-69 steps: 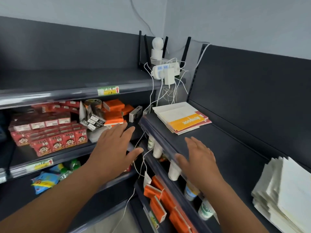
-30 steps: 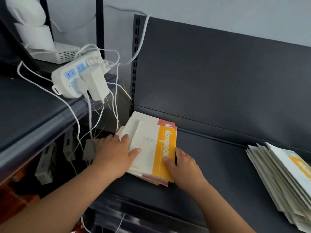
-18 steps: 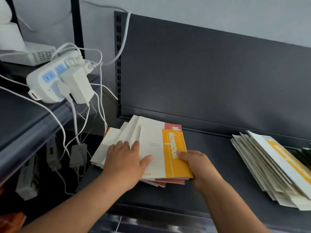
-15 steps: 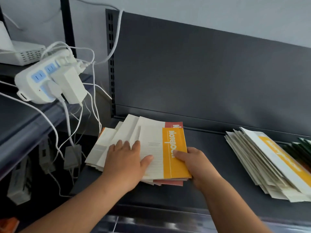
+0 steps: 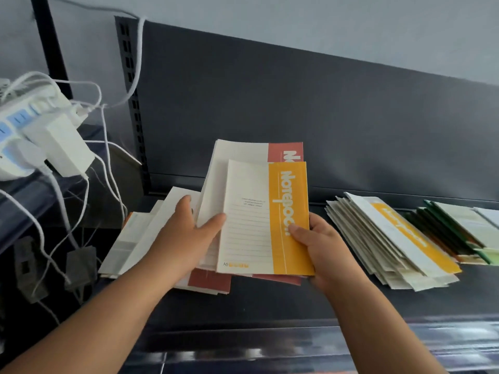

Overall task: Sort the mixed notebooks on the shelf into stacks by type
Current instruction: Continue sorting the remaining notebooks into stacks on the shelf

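Head view: both hands [image 5: 186,236] [image 5: 321,244] grip raised notebooks [image 5: 259,211], thumbs on top.

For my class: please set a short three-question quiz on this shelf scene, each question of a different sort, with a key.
1. True or false: the yellow-spined notebook lies flat on the shelf, untouched.
2. Which hand's thumb rests on its yellow spine? A) left hand B) right hand
3. Fill in: the spine of the notebook directly behind it is ____.

Key: 1 false, both hands hold it raised with others; 2 B; 3 red.
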